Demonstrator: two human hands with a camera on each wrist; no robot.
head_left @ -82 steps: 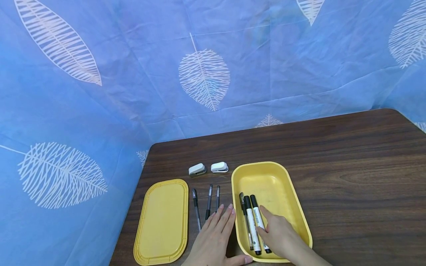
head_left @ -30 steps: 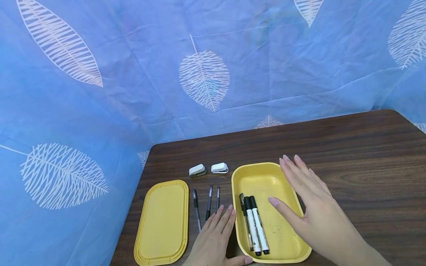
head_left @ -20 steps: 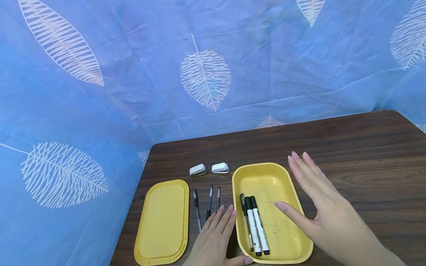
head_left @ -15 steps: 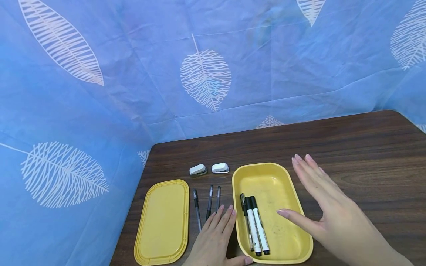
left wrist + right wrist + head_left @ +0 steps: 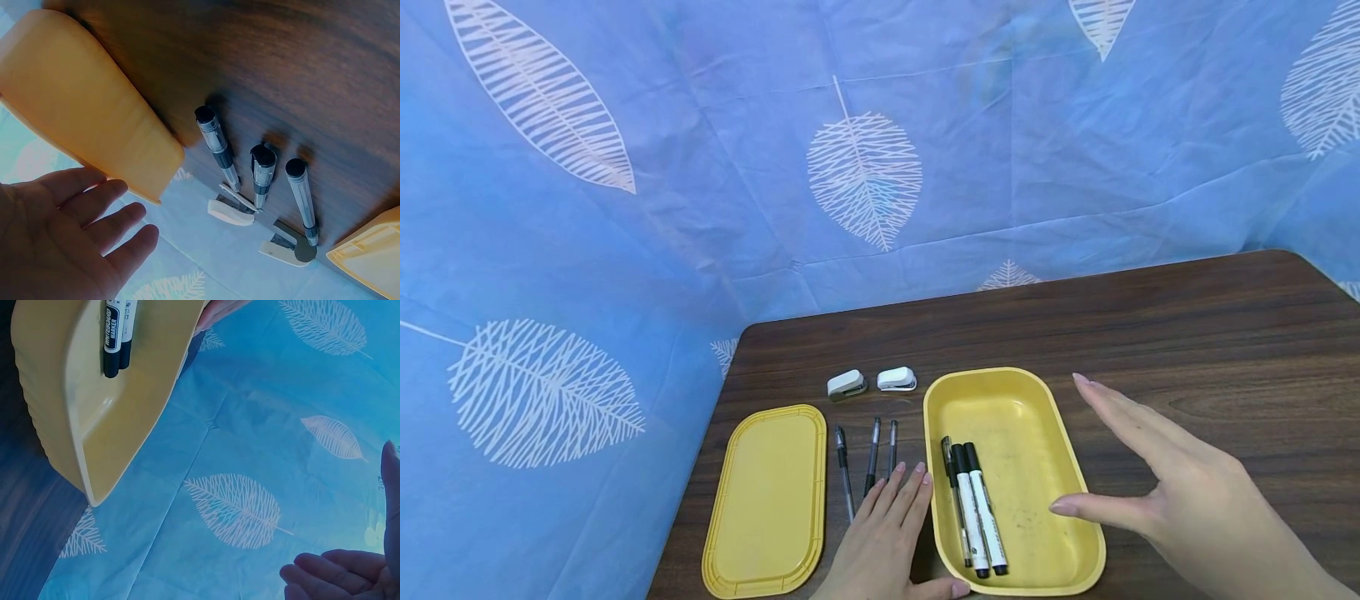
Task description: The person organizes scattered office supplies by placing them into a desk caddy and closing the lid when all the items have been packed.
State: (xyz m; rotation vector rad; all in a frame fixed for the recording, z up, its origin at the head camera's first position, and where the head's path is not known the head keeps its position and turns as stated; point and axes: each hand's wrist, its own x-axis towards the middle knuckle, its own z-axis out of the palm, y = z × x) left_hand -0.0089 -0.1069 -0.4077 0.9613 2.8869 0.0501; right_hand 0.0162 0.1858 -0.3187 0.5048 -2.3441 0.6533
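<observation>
Yellow box [image 5: 1028, 467], lengthwise away from viewer, markers [image 5: 986, 511] inside, caps [image 5: 972, 456] pointing away

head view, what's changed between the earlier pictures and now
The right hand has left the right marker in the tray and moved off to the right, now holding nothing. That marker's near end has shifted slightly left, closer to the other marker. The left hand stays at the tray's left side; lid, loose pens and staplers are unmoved.
</observation>
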